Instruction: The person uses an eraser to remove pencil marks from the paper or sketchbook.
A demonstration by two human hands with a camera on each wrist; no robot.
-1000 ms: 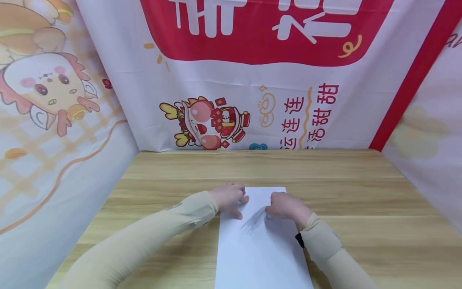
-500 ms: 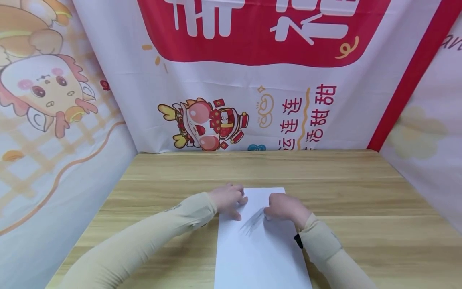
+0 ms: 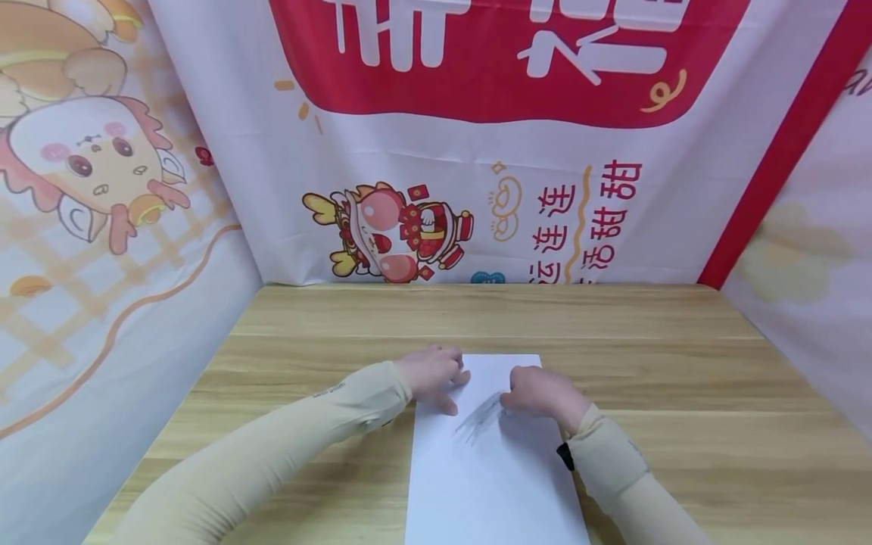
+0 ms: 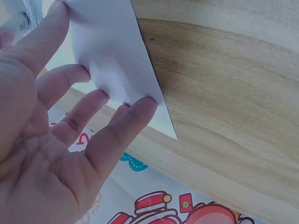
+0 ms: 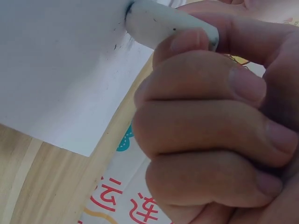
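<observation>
A: From my end of the link I'm treating the white paper (image 3: 493, 484) in the head view as my clock dial; what are the left fingers doing?

B: I'm seeing the left hand (image 3: 431, 372) at ten o'clock, fingers released and spreading, their tips resting on the paper over the wooden table (image 3: 293, 341)

A: And the right?

B: The right hand (image 3: 541, 390) is sitting near one o'clock, pinching a white eraser (image 5: 166, 24) while its other fingers are curling toward the palm

A: Where exactly am I finding that eraser?

B: It's poking out of the pinch, its darkened end tipping toward the paper, at the two o'clock end of some grey strokes (image 3: 479, 418)

A: And beyond the table?

B: A cartoon figure (image 3: 384, 231) is showing at eleven o'clock, on a backdrop (image 3: 470, 144)
</observation>
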